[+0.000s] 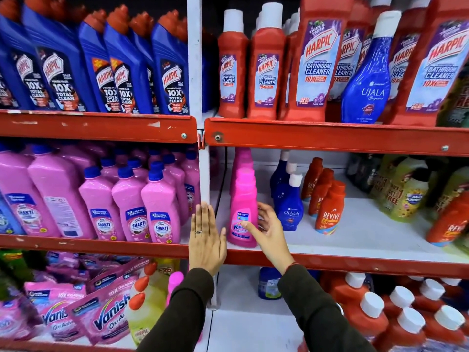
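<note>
A bright pink Vanish bottle (242, 209) stands upright at the front left of the middle white shelf (355, 232), with another pink bottle right behind it. My left hand (206, 233) is held flat with straight fingers just left of that bottle, in front of the white upright post (204, 174), not touching the bottle. My right hand (269, 231) is spread open at the bottle's right side, thumb lying across its label, fingers reaching behind it. Both arms wear dark sleeves.
Blue Ujala bottles (289, 201) and red Revive bottles (327, 209) stand just right of my right hand. Pink Shakti bottles (160, 207) fill the left bay. Harpic bottles (314, 62) line the shelf above; Vanish pouches (109, 316) and red white-capped bottles (406, 318) lie below.
</note>
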Demonstrator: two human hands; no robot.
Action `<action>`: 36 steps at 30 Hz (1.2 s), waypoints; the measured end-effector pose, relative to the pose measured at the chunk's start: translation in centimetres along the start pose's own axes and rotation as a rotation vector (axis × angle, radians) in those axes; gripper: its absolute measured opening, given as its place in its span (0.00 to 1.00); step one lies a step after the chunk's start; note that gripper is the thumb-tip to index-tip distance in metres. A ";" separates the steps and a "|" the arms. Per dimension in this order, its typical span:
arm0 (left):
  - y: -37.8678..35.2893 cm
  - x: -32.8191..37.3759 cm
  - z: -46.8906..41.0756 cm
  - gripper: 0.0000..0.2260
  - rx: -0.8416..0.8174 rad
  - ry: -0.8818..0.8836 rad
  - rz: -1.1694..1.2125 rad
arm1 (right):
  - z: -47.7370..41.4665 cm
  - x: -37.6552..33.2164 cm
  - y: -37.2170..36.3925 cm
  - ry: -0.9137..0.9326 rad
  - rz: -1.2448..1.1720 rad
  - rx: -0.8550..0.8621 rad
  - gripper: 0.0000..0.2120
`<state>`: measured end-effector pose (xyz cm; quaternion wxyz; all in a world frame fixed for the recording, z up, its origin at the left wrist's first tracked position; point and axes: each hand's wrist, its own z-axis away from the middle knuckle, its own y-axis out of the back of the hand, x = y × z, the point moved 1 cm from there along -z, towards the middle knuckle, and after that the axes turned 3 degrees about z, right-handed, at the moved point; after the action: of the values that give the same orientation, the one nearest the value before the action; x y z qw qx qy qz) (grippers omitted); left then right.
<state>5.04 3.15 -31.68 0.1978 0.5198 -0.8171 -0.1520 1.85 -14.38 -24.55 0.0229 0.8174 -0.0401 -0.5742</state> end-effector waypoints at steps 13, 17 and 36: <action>1.5 2.0 0.0 0.37 -0.020 0.066 -0.040 | 1.4 -0.5 1.0 0.128 0.392 0.121 0.24; 2.6 4.9 -1.9 0.37 -0.014 0.030 0.036 | 2.6 -2.6 2.4 0.400 0.719 0.320 0.23; 9.6 16.7 -21.8 0.29 0.297 -0.150 -0.043 | -1.6 -20.7 14.8 0.722 0.839 0.605 0.27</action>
<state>1.60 -8.97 -5.51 0.0538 0.5477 -0.8318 -0.0721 -4.16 -27.25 -3.40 0.0258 0.8447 -0.5077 -0.1677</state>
